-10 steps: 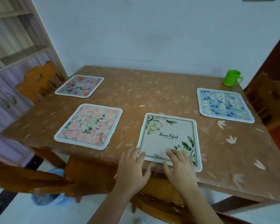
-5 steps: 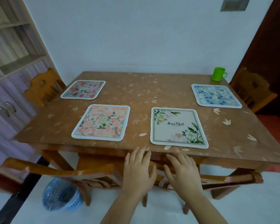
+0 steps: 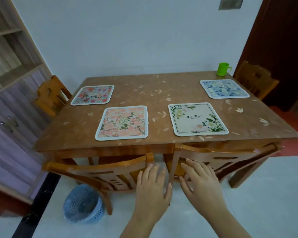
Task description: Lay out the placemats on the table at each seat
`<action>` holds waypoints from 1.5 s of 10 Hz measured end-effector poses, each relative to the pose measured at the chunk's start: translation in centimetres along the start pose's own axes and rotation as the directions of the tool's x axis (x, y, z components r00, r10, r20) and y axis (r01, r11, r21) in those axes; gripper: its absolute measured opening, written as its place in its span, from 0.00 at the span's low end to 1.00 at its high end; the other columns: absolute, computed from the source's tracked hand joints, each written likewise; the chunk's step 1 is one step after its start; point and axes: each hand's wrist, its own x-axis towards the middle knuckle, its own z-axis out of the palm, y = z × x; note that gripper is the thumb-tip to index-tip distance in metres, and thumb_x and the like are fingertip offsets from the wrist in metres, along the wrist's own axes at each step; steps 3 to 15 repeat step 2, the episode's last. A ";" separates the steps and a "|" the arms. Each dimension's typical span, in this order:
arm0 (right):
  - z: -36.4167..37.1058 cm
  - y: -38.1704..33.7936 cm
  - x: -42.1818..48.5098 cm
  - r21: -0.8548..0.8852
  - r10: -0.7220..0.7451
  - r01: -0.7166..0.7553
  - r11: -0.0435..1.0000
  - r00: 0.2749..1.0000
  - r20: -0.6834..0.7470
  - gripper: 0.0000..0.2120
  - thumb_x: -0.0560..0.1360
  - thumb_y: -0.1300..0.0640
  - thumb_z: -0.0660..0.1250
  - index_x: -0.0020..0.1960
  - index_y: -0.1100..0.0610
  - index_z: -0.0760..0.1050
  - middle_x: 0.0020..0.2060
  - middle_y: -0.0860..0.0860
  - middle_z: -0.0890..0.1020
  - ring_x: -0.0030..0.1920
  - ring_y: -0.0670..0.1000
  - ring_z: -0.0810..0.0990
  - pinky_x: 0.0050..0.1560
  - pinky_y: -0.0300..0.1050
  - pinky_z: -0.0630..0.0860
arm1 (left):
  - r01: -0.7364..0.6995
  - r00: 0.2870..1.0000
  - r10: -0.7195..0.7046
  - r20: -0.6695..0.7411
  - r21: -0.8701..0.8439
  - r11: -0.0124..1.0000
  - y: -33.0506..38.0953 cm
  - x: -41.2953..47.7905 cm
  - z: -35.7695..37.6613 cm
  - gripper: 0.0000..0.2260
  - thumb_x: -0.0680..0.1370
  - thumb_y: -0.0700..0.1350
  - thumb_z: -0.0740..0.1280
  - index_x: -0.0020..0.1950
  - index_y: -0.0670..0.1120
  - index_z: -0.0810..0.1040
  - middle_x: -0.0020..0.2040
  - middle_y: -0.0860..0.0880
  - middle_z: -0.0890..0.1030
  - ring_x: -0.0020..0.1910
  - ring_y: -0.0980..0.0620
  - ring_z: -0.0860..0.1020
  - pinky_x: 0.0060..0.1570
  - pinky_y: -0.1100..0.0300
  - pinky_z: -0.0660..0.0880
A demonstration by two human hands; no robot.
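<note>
Several square placemats lie flat on the brown table (image 3: 144, 93). A white "Beautiful" mat (image 3: 197, 119) and a pink floral mat (image 3: 122, 122) sit along the near edge. A red-and-pink floral mat (image 3: 93, 95) lies at the far left and a blue floral mat (image 3: 224, 88) at the far right. My left hand (image 3: 151, 188) and my right hand (image 3: 200, 184) hover below the table edge in front of the chair backs. Both are flat with fingers apart and hold nothing.
Two wooden chairs (image 3: 100, 170) (image 3: 218, 158) are pushed in at the near side, with another chair (image 3: 50, 95) at the left end and one (image 3: 255, 79) at the right. A green cup (image 3: 223, 69) stands at the far right corner. A blue basket (image 3: 83, 203) sits on the floor.
Both hands have left the white "Beautiful" mat and drawn back below the table edge. The view has pulled away from the table, so more floor and chairs show.
</note>
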 end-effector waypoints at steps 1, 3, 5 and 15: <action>-0.8 -0.7 -2.5 0.019 -0.014 0.015 1.000 0.999 -0.038 0.18 0.63 0.56 0.76 0.52 0.56 0.79 0.52 0.54 0.83 0.53 0.57 0.81 0.52 0.62 0.77 | 0.004 1.000 -0.004 -0.009 -0.021 1.000 0.4 -2.7 -0.9 0.20 0.64 0.59 0.72 0.53 0.53 0.79 0.53 0.54 0.82 0.54 0.53 0.79 0.51 0.53 0.75; -1.8 -1.8 -4.9 0.004 -0.024 0.024 1.000 0.998 -0.059 0.17 0.65 0.55 0.74 0.53 0.55 0.78 0.53 0.53 0.82 0.55 0.56 0.80 0.55 0.61 0.76 | 0.062 0.998 -0.059 0.037 -0.098 0.993 0.8 -5.1 -2.5 0.20 0.69 0.59 0.68 0.59 0.53 0.76 0.60 0.52 0.78 0.61 0.51 0.74 0.61 0.51 0.64; -1.8 -1.8 -4.9 0.004 -0.024 0.024 1.000 0.998 -0.059 0.17 0.65 0.55 0.74 0.53 0.55 0.78 0.53 0.53 0.82 0.55 0.56 0.80 0.55 0.61 0.76 | 0.062 0.998 -0.059 0.037 -0.098 0.993 0.8 -5.1 -2.5 0.20 0.69 0.59 0.68 0.59 0.53 0.76 0.60 0.52 0.78 0.61 0.51 0.74 0.61 0.51 0.64; -1.8 -1.8 -4.9 0.004 -0.024 0.024 1.000 0.998 -0.059 0.17 0.65 0.55 0.74 0.53 0.55 0.78 0.53 0.53 0.82 0.55 0.56 0.80 0.55 0.61 0.76 | 0.062 0.998 -0.059 0.037 -0.098 0.993 0.8 -5.1 -2.5 0.20 0.69 0.59 0.68 0.59 0.53 0.76 0.60 0.52 0.78 0.61 0.51 0.74 0.61 0.51 0.64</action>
